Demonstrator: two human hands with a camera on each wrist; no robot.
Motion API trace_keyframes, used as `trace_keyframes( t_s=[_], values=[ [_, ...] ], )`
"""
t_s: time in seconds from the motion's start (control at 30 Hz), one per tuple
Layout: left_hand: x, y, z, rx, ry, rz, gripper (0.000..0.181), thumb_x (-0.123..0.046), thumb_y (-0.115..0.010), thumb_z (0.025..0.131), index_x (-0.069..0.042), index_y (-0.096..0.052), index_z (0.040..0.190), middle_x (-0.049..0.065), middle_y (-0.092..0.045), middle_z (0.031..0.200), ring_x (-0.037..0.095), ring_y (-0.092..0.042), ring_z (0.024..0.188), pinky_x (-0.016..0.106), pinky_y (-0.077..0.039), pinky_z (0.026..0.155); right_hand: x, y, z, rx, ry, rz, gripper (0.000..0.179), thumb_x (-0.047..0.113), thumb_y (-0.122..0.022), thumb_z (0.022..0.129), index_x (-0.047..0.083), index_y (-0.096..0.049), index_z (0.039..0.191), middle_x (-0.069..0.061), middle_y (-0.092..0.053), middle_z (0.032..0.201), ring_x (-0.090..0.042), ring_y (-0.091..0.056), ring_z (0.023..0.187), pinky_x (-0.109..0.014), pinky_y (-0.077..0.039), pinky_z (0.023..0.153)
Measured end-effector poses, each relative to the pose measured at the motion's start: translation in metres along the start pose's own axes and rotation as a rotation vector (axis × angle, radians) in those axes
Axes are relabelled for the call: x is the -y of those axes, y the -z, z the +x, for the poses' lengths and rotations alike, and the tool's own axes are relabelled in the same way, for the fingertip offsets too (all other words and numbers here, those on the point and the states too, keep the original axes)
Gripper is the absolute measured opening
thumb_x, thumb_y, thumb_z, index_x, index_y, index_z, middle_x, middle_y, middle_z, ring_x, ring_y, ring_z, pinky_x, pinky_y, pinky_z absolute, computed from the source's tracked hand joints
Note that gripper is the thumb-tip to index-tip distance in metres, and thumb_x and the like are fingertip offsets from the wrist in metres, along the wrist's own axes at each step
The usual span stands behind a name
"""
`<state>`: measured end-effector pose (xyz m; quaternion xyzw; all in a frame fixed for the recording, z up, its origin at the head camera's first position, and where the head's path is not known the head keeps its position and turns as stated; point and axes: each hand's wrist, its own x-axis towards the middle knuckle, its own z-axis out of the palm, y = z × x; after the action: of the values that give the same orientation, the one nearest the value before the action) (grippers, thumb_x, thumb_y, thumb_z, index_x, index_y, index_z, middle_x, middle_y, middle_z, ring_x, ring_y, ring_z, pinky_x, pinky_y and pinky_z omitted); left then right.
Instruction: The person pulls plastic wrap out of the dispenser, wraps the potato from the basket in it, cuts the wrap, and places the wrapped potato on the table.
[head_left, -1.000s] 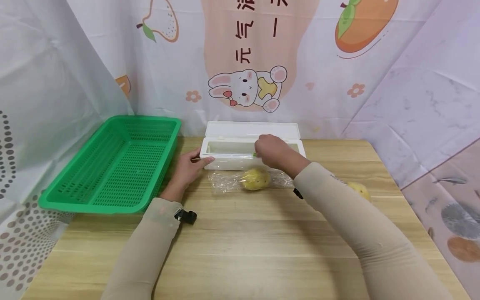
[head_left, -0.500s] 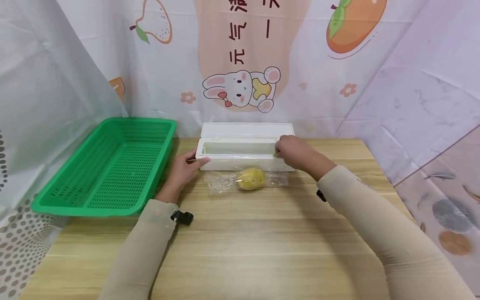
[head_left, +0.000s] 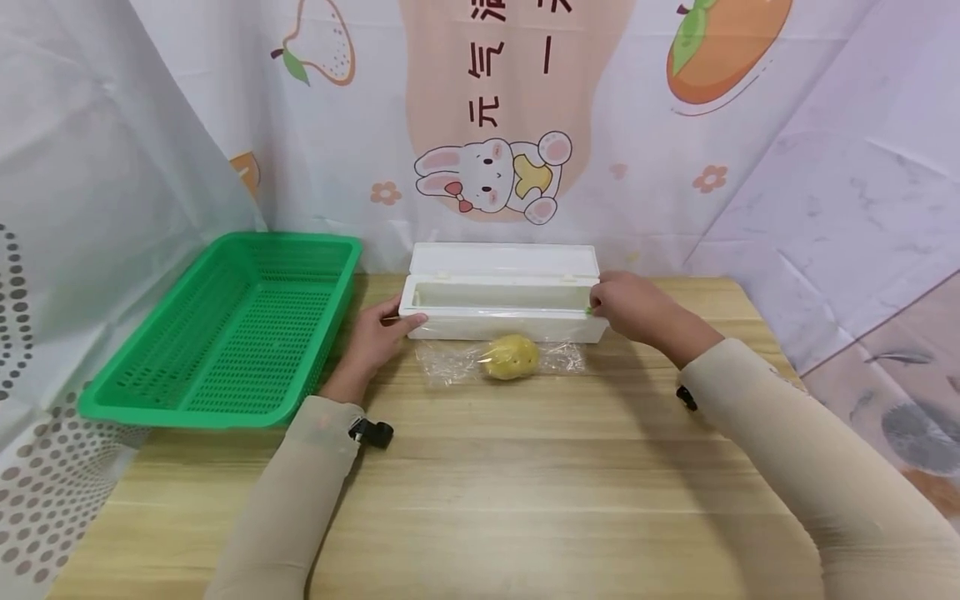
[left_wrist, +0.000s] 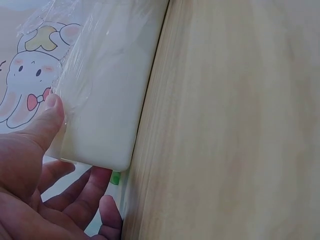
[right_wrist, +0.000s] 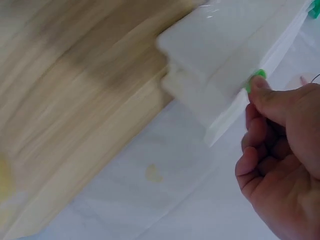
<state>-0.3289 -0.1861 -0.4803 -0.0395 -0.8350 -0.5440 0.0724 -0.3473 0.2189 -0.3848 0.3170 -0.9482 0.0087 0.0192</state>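
A white cling film dispenser (head_left: 506,325) stands at the back of the table, lid raised. My left hand (head_left: 377,333) grips its left end; in the left wrist view the thumb lies on the top edge, with fingers against the end face. At the dispenser's right end, my right hand (head_left: 633,304) pinches a small green slide cutter (right_wrist: 257,79) between thumb and fingers, the other fingers curled. Just in front of the dispenser lies a yellow potato (head_left: 512,358) with clear cling film (head_left: 447,364) over it and spread to both sides.
A green perforated basket (head_left: 281,414) stands at the left of the wooden table (head_left: 480,483). Behind the dispenser hangs a printed curtain (head_left: 322,183). A blurred yellow thing (right_wrist: 4,186) shows at the left edge of the right wrist view.
My right hand has slid the green cutter rightward along the dispenser, from past its middle to the right end. My left hand has stayed at the left end.
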Motion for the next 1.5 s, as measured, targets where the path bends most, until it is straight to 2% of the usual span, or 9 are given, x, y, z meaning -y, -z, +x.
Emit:
trace_keyframes(
  t_s=[0.2, 0.43, 0.57, 0.8, 0.93, 1.03, 1.13, 1.27, 1.5],
  values=[
    [-0.001, 0.000, 0.000, 0.000, -0.004, 0.011, 0.064, -0.042, -0.074, 0.080, -0.019, -0.053, 0.136, 0.008, -0.065, 0.121, 0.021, -0.062, 0.104, 0.037, -0.052, 0.085, -0.008, -0.001, -0.007, -0.062, 0.062, -0.032, 0.005, 0.011, -0.070, 0.086, 0.011, -0.067, 0.081, -0.002, -0.056, 0.084, -0.021, -0.056, 0.078, -0.034, -0.049, 0.071],
    [-0.002, 0.001, 0.000, -0.005, 0.018, -0.025, 0.067, -0.042, -0.076, 0.078, -0.018, -0.053, 0.136, 0.011, -0.065, 0.118, 0.024, -0.062, 0.105, 0.039, -0.052, 0.086, -0.019, -0.005, -0.009, -0.106, 0.065, -0.101, 0.013, 0.010, -0.072, 0.084, 0.011, -0.061, 0.077, -0.001, -0.052, 0.079, -0.021, -0.053, 0.074, -0.033, -0.046, 0.068],
    [0.002, 0.003, -0.001, 0.000, 0.016, -0.027, 0.066, -0.041, -0.075, 0.079, -0.020, -0.051, 0.137, 0.012, -0.065, 0.117, 0.027, -0.061, 0.105, 0.038, -0.052, 0.084, -0.019, -0.012, -0.012, -0.162, 0.053, -0.049, 0.012, 0.010, -0.071, 0.084, 0.011, -0.060, 0.081, -0.003, -0.052, 0.083, -0.022, -0.052, 0.074, -0.034, -0.046, 0.067],
    [0.007, 0.004, 0.000, 0.000, 0.008, -0.031, 0.067, -0.043, -0.075, 0.079, -0.023, -0.051, 0.138, 0.013, -0.066, 0.116, 0.027, -0.062, 0.103, 0.032, -0.052, 0.079, -0.019, -0.024, -0.015, -0.180, -0.100, 0.148, 0.008, 0.009, -0.068, 0.088, 0.008, -0.064, 0.095, -0.010, -0.063, 0.100, -0.026, -0.061, 0.095, -0.041, -0.051, 0.081],
    [0.008, 0.006, 0.002, 0.002, 0.024, -0.043, 0.071, -0.048, -0.075, 0.076, -0.024, -0.050, 0.138, 0.011, -0.065, 0.115, 0.025, -0.061, 0.101, 0.031, -0.053, 0.078, -0.017, -0.024, -0.016, -0.167, -0.184, 0.271, 0.009, 0.012, -0.067, 0.089, 0.008, -0.064, 0.096, -0.010, -0.065, 0.100, -0.027, -0.065, 0.094, -0.043, -0.052, 0.080],
    [0.003, 0.008, 0.001, 0.020, 0.047, -0.044, 0.072, -0.048, -0.075, 0.077, -0.023, -0.049, 0.139, 0.012, -0.063, 0.117, 0.025, -0.061, 0.102, 0.031, -0.053, 0.078, -0.012, -0.022, -0.018, -0.171, -0.276, 0.368, 0.019, 0.020, -0.065, 0.090, 0.007, -0.063, 0.103, -0.010, -0.064, 0.104, -0.028, -0.063, 0.095, -0.044, -0.051, 0.081],
    [0.000, 0.009, 0.000, 0.035, 0.064, -0.045, 0.073, -0.048, -0.075, 0.077, -0.020, -0.048, 0.139, 0.012, -0.060, 0.119, 0.026, -0.060, 0.103, 0.032, -0.053, 0.079, -0.004, -0.024, -0.024, -0.262, -0.398, 0.470, 0.023, 0.024, -0.061, 0.089, 0.007, -0.061, 0.104, -0.009, -0.062, 0.100, -0.027, -0.060, 0.090, -0.041, -0.050, 0.077],
    [-0.001, 0.010, -0.001, 0.048, 0.086, -0.081, 0.076, -0.046, -0.078, 0.074, -0.015, -0.049, 0.137, 0.011, -0.057, 0.119, 0.026, -0.060, 0.105, 0.033, -0.053, 0.081, 0.013, -0.036, -0.032, -0.360, -0.519, 0.585, 0.016, 0.023, -0.059, 0.088, 0.009, -0.061, 0.095, -0.008, -0.060, 0.088, -0.023, -0.055, 0.080, -0.034, -0.046, 0.068],
    [-0.006, 0.014, -0.006, 0.098, 0.157, -0.205, 0.079, -0.038, -0.081, 0.074, -0.012, -0.044, 0.138, 0.014, -0.049, 0.125, 0.026, -0.055, 0.110, 0.045, -0.052, 0.085, 0.028, -0.059, -0.038, -0.153, -0.570, 0.748, 0.022, 0.028, -0.059, 0.089, 0.010, -0.067, 0.099, -0.009, -0.065, 0.089, -0.020, -0.058, 0.075, -0.030, -0.048, 0.063]
  ],
)
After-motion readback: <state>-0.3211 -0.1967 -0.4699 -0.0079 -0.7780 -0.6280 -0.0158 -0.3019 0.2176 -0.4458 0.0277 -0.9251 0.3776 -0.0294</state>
